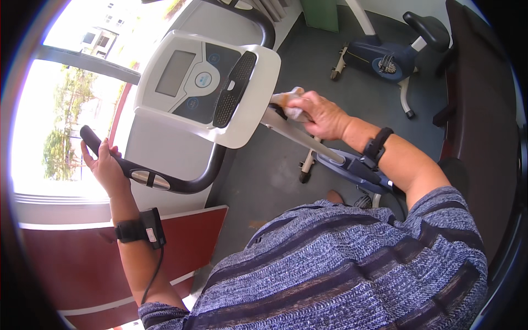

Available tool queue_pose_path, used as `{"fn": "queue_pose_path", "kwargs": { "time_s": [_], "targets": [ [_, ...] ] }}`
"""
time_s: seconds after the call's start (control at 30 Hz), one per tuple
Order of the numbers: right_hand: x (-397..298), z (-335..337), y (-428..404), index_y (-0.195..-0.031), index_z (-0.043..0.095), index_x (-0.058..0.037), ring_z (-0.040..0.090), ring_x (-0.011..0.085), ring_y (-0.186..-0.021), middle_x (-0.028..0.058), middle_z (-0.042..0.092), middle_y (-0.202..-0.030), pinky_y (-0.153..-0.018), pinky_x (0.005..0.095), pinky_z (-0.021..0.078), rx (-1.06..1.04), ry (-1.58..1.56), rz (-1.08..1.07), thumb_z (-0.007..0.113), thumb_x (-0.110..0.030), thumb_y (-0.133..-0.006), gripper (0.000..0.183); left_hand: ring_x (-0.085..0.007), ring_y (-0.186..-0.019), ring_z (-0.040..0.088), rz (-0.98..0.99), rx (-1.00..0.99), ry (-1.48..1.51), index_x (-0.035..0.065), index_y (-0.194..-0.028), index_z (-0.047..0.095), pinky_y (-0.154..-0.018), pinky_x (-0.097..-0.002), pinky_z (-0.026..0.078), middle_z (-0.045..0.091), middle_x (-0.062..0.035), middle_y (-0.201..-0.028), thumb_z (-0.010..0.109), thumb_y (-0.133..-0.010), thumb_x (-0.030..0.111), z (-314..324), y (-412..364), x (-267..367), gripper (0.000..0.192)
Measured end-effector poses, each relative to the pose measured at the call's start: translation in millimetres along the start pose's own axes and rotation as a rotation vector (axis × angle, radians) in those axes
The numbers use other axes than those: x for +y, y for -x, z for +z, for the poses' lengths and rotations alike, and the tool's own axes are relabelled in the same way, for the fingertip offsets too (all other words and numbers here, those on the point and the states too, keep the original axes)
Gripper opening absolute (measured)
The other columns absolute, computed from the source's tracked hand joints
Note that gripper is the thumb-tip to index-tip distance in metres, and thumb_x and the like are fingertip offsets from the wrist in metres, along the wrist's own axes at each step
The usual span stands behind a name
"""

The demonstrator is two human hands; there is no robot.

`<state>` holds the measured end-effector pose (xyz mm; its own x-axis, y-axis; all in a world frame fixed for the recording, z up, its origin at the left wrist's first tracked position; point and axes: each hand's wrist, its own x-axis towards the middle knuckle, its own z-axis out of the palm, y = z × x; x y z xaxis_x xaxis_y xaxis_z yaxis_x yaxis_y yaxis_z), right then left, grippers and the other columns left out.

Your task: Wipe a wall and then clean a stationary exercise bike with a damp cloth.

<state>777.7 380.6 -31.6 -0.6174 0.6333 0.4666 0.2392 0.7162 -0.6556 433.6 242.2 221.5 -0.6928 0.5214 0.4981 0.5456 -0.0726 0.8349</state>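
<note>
My right hand [324,115] grips a crumpled white cloth [291,103] with orange-brown patches, held beside the lower edge of an exercise bike's console [264,99] and the top of its light metal post [305,138]. My left hand [108,167] is at the end of the black curved handlebar [194,185], with the fingers around the grip. A metal pulse sensor plate [150,180] sits on the bar near this hand. The console has a grey display [176,73], round buttons and a dark perforated panel [235,88].
A second exercise bike [379,62] stands at the upper right. Beyond the left handlebar are a bright window [62,123] and a dark red panel [173,243]. A long dark brown surface [478,123] runs along the right. A green panel [321,14] stands at the top.
</note>
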Motion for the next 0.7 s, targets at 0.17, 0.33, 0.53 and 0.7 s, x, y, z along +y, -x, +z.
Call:
{"fn": "queue_pose_path", "kwargs": {
  "time_s": [0.17,0.33,0.53,0.7],
  "targets": [
    [21,-20,1,-0.115,0.05,-0.0157,0.053,0.0333,-0.095,0.0163,0.054,-0.102,-0.084,0.0367,0.0448,0.068,0.039,0.198,0.055,-0.011,-0.071,0.045,-0.0089,-0.064,0.05,0.029,0.012,0.0,0.0107,-0.135,0.026,-0.058,-0.021,0.043,0.056,-0.005,-0.085,0.054,-0.084,0.007,6,1,2,0.059],
    [-23,1,-51,-0.121,0.043,-0.0155,0.052,0.035,-0.094,0.0181,0.047,-0.108,-0.082,0.0368,0.0451,0.312,-0.178,0.01,0.061,-0.015,-0.073,0.052,-0.0093,-0.063,0.049,0.039,0.006,0.045,0.008,-0.136,0.025,-0.059,-0.0217,0.042,0.054,-0.0048,-0.079,0.051,-0.085,0.006,7,3,3,0.057],
    [-2,45,13,-0.121,0.042,-0.0163,0.052,0.0357,-0.095,0.0185,0.046,-0.109,-0.083,0.0392,0.045,0.321,0.071,0.051,0.062,-0.013,-0.073,0.052,-0.0089,-0.063,0.049,0.028,-0.015,0.064,0.0084,-0.135,0.026,-0.058,-0.0216,0.042,0.052,-0.004,-0.076,0.053,-0.084,0.007,3,4,2,0.057],
    [3,20,35,-0.122,0.047,-0.0144,0.052,0.0325,-0.104,0.0183,0.05,-0.113,-0.09,0.0348,0.0427,0.01,-0.115,0.364,0.057,-0.007,-0.073,0.05,-0.0092,-0.063,0.05,0.013,0.002,0.07,0.0109,-0.133,0.028,-0.058,-0.0213,0.043,0.055,-0.0055,-0.085,0.056,-0.083,0.006,3,-1,1,0.058]
  ]
}}
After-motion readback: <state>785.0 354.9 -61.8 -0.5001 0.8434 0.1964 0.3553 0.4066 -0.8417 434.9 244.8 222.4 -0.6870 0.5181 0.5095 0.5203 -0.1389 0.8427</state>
